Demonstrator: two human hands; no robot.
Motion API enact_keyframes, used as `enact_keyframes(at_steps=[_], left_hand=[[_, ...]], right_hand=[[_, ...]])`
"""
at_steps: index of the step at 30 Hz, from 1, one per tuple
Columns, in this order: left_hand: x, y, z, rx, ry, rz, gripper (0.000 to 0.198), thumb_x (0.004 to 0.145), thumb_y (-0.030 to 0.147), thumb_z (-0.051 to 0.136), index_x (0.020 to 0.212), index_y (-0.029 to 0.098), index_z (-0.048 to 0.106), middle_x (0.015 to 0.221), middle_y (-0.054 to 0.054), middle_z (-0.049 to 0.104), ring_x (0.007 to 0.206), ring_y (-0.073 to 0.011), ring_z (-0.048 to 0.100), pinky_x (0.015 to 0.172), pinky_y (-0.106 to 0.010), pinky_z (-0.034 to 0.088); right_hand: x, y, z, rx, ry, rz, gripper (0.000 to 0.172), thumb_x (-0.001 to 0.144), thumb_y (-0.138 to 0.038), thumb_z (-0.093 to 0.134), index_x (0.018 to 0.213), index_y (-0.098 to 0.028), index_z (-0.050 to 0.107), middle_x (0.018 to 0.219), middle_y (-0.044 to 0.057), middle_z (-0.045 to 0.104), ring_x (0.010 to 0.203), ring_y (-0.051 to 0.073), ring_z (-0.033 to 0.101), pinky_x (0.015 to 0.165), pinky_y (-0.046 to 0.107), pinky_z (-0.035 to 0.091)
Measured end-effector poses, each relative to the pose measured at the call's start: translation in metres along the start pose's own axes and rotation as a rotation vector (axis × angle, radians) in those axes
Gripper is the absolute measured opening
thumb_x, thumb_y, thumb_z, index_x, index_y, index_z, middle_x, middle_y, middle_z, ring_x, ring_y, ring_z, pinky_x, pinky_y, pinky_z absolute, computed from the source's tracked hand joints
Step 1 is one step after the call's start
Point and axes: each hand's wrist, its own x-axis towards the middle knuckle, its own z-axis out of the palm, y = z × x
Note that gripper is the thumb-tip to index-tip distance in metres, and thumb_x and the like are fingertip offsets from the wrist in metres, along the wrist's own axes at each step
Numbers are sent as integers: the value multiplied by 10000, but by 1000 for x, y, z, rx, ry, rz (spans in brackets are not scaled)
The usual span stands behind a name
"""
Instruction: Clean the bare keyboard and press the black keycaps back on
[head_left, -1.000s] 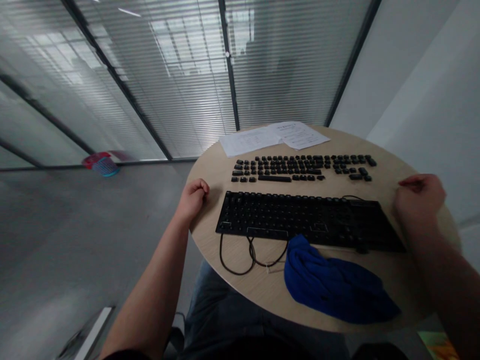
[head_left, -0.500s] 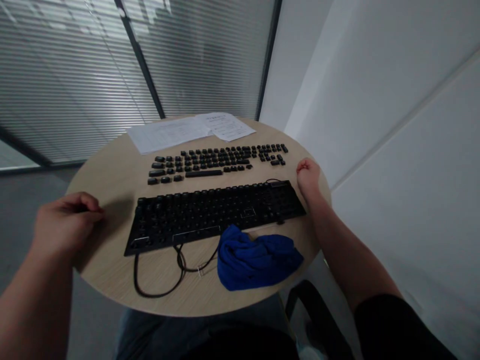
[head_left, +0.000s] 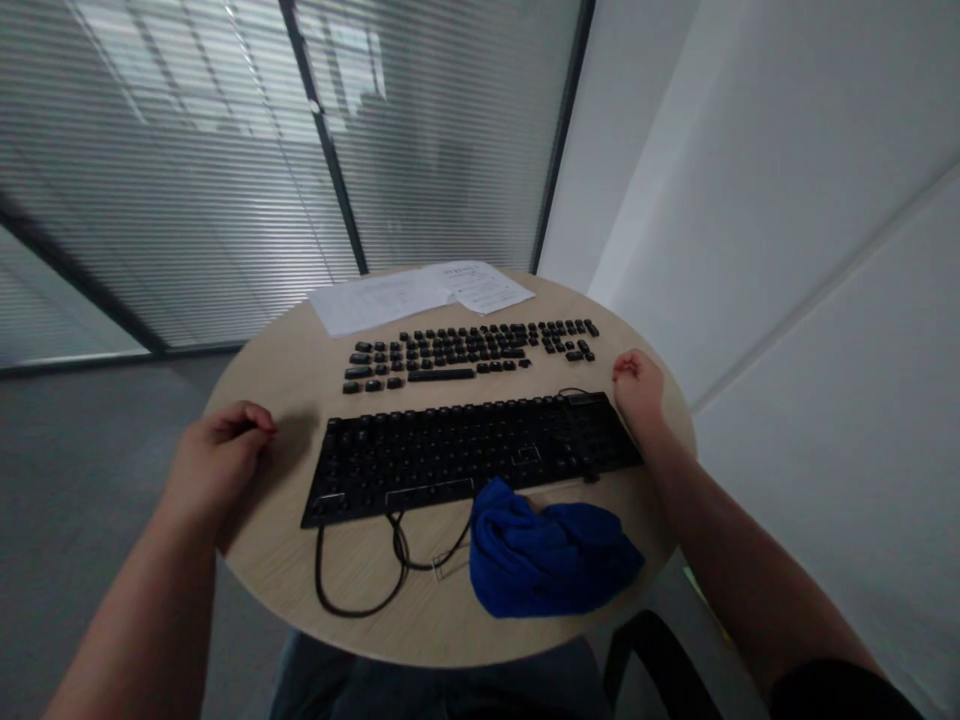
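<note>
A black keyboard base without its keycaps lies across the round wooden table. Behind it the loose black keycaps are laid out in rows. My left hand rests on the table's left edge, its fingers curled into a loose fist with nothing seen in them. At the keyboard's right end sits my right hand, also curled shut on the tabletop. A crumpled blue cloth lies in front of the keyboard, beside its coiled black cable.
Two white paper sheets lie at the table's far edge. Glass partitions with blinds stand behind, and a white wall runs along the right. A dark chair arm shows below the table at the right.
The view swung right and then settled back a little. Both hands stay curled at the table's left and right edges; nothing on the table has moved.
</note>
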Motion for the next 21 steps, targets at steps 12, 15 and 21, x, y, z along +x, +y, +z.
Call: enact_keyframes(at_steps=[12,15,21], left_hand=[[10,-28,0,-307,-10,111,226,763,416,503,729,211,591,622,16,565,583,-145,503,556,-245,386],[9,-28,-2,-224,-15,96,416,833,548,488,604,209,563,541,10,516,546,-149,471,538,-266,358],[-1,-22,-6,-47,-60,69,540,834,643,452,523,213,552,457,24,450,481,-145,419,518,-285,311]], right_hand=[[27,-119,64,-196,-451,-695,219,873,-201,556,901,-220,773,948,84,769,968,268,672,928,441,508],[37,-167,119,-245,-638,-735,191,897,-219,618,951,-228,801,1024,73,787,1039,259,682,983,416,501],[42,-225,228,-525,-843,-704,216,910,-290,665,1050,-245,823,1139,69,786,1146,270,676,1012,372,483]])
